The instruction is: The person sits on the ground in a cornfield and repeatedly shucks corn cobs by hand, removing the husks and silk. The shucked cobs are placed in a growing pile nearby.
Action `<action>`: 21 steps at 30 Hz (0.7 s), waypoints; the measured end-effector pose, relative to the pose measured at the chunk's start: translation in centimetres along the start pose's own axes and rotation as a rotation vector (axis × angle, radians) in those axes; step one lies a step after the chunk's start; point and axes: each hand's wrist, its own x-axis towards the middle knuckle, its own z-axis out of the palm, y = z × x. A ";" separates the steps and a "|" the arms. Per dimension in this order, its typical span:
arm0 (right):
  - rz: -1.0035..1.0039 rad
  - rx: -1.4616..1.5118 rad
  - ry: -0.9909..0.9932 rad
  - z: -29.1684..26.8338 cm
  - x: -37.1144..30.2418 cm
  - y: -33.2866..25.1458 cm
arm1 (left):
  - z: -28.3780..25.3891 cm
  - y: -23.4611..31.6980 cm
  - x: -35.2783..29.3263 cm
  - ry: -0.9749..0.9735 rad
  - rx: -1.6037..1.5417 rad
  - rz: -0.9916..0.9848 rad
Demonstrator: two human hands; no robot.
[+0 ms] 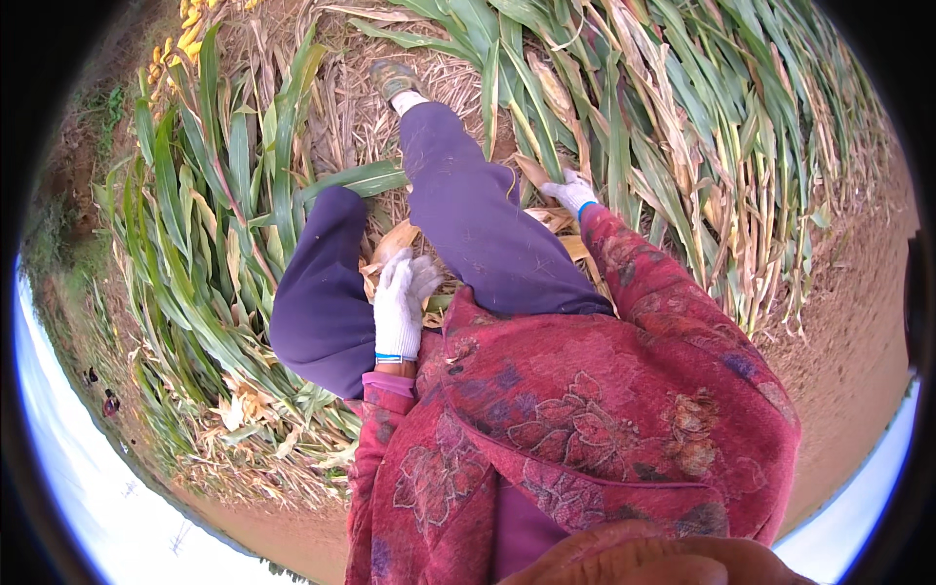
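The left hand (400,300), white-gloved, has its fingers together and bent away from us; its back hides the palm, so we cannot tell whether it pinches anything. Just beyond it we see a pale husk (395,240). The right hand (570,192), also gloved, has its fingertips by a brown husk (532,172); we cannot tell whether they close on it. We judge that leaves (612,146) crowding that hand could snag its fingers, and that dry husk could slide against the knit. Outward from both, we count two hands, two husks nearest them, two trouser legs (463,190), one visible shoe (393,78), two stalk heaps (185,283), one to either side, and yellow cobs (191,34) far beyond the left hand, too many to count.
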 end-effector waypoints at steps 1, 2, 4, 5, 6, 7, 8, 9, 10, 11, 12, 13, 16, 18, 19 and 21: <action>-0.030 0.091 -0.035 0.9 -1.5 -1.1 | 0.1 -0.1 0.0 0.009 0.006 0.001; -0.064 0.172 -0.074 1.5 -2.2 -2.5 | 0.1 -0.2 -0.2 0.024 0.002 0.005; -0.141 -0.034 -0.220 3.5 -1.4 -2.7 | -0.2 -0.6 0.7 0.003 0.007 -0.022; -0.152 -0.065 -0.258 3.2 -1.0 -3.3 | -0.1 -0.8 1.2 -0.010 0.001 -0.016; -0.162 -0.094 -0.297 2.9 -1.0 -3.9 | -0.1 -1.0 1.5 -0.021 -0.004 -0.011; -0.210 -0.149 -0.236 0.1 -0.8 -6.5 | 1.1 -0.1 1.2 0.004 0.037 -0.025; -0.251 -0.198 -0.176 -1.4 -0.3 -8.0 | 1.4 0.2 1.2 0.009 0.041 -0.046; -0.360 -0.123 0.055 -2.2 1.9 -8.0 | 1.5 0.3 1.2 0.013 0.041 -0.066; -0.468 -0.049 0.289 -3.3 4.8 -8.1 | 1.5 0.4 1.3 0.016 0.039 -0.084; -0.493 -0.016 0.379 -4.5 7.4 -8.9 | 1.7 0.6 1.2 0.026 0.050 -0.095; -0.518 0.017 0.474 -5.8 10.1 -9.9 | 1.8 0.7 1.3 0.029 0.054 -0.097; -0.523 -0.043 0.516 -6.8 13.2 -10.4 | 1.8 0.7 1.5 0.028 0.055 -0.097; -0.372 -0.330 0.462 -8.5 19.5 -11.9 | 1.8 1.0 1.7 0.052 0.038 -0.103; -0.242 -0.336 0.389 -9.6 23.9 -10.8 | 1.0 1.0 2.4 0.025 -0.004 -0.152; -0.160 -0.361 0.294 -9.4 23.7 -13.6 | 0.9 0.7 2.1 0.057 -0.019 -0.143; -0.029 -0.451 0.175 -10.1 23.0 -17.0 | 1.3 0.9 2.0 0.085 -0.043 -0.145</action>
